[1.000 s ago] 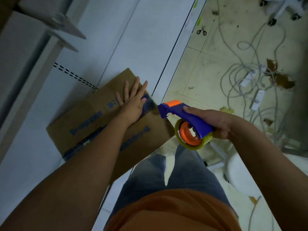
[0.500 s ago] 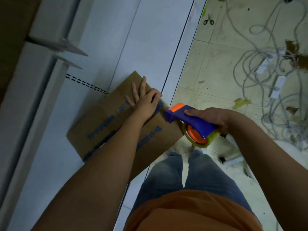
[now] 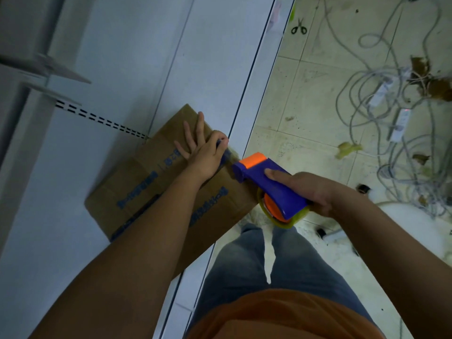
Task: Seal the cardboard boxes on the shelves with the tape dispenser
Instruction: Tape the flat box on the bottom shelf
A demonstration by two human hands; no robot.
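A brown cardboard box [image 3: 137, 189] with blue print lies on the white shelf [image 3: 117, 69], its near corner jutting over the shelf's front edge. My left hand [image 3: 203, 152] rests on the box top at its right end, outer fingers straight, index finger and thumb curled down at the tape end on the box edge. My right hand [image 3: 315, 192] grips a blue and orange tape dispenser [image 3: 269, 184] with a yellowish tape roll. The dispenser's orange head sits against the box's right edge, just beside my left hand.
Slotted uprights and shelf brackets [image 3: 49, 74] stand at the left. On the tiled floor to the right lie black scissors [image 3: 299, 26], a tangle of grey cables with power strips [image 3: 396, 118], and scraps of debris. My legs [image 3: 256, 260] stand close to the shelf front.
My left index finger and thumb have curled down onto the box edge from a flat spread. The dispenser has moved closer to the box's right edge. The view shifted slightly.
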